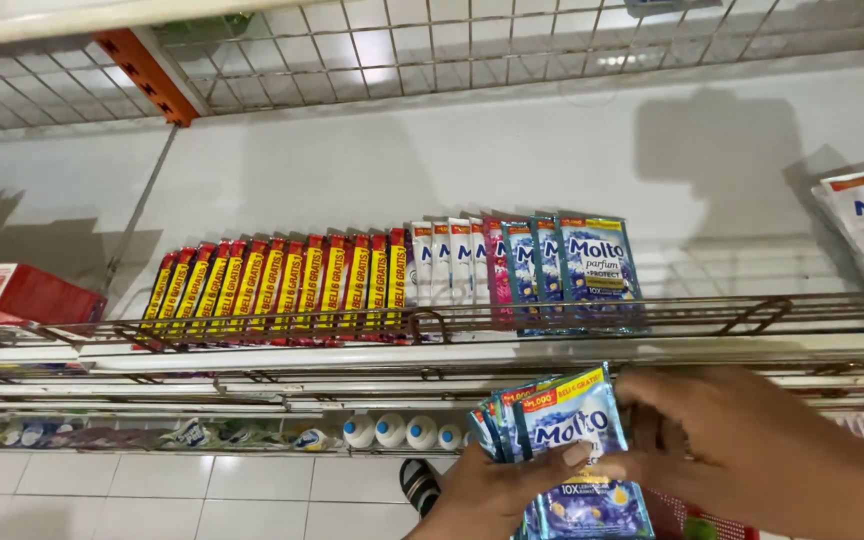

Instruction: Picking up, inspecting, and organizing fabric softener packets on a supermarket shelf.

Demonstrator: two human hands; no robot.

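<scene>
As hands [592, 470] hold blue sachets [577, 430], lower edges perhaps cropped

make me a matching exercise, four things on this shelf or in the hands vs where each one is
Things:
1. red and yellow sachets
2. red cardboard box
3. fanned blue sachets
4. white round-capped bottles

Places:
A. held between left hand and right hand
B. lower shelf, below the wire rail
C. far left end of the shelf
D. upright row behind the wire rail, left of the white sachets

Pairs: 1-D, 2-C, 3-A, 4-B
</scene>
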